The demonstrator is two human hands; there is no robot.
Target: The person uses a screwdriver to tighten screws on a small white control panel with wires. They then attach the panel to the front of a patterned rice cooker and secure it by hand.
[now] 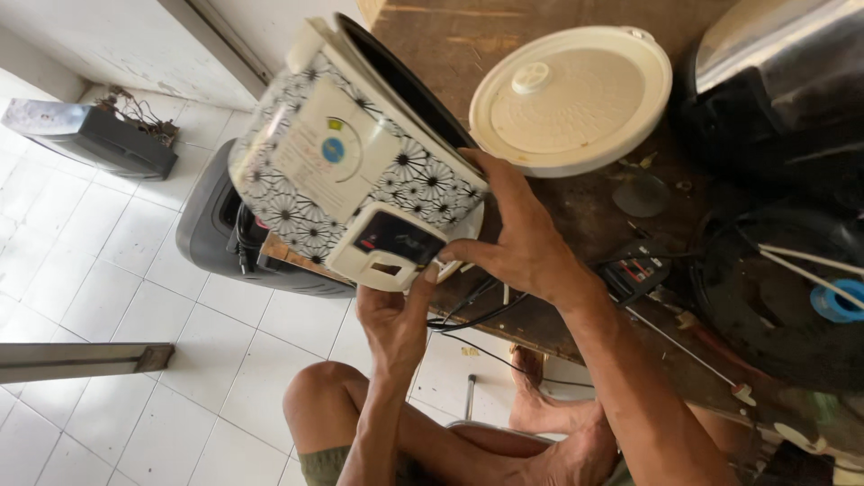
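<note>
Head view: hands (450,279) hold tilted rice cooker (351,162).

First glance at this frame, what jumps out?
A flower-patterned rice cooker, tipped on its side at centre, held by the left hand at its control panel and the right hand at its rim. Upper right, a cream round lid lies on the wooden table.

Rice cooker (360,171) base hidden by right hand (526,243); steel pot (774,45) cut off at top-right edge; control panel (396,241) markings too small to tell.
</note>
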